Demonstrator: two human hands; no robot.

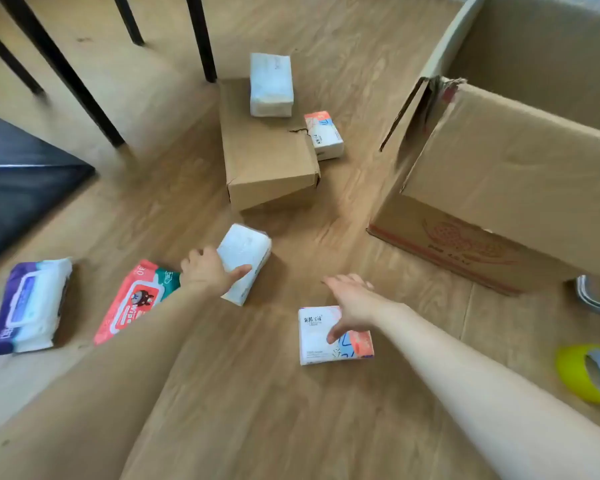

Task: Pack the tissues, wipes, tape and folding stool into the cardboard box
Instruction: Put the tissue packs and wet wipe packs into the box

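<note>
Nearest on the wooden floor [243, 393], the right hand [352, 304] spreads open, thumb on the white, orange-patterned tissue pack [317, 344]. Beside it, the left hand [207, 270] clamps the plain white tissue pack [245, 261]. Left lie the red wipes pack [132, 299] and purple wipes pack [28, 306]; the yellow tape roll [586, 374] sits at the right edge. Farther back stand the large open cardboard box [513, 188] and the small closed carton [267, 150] with a white tissue pack on top.
</note>
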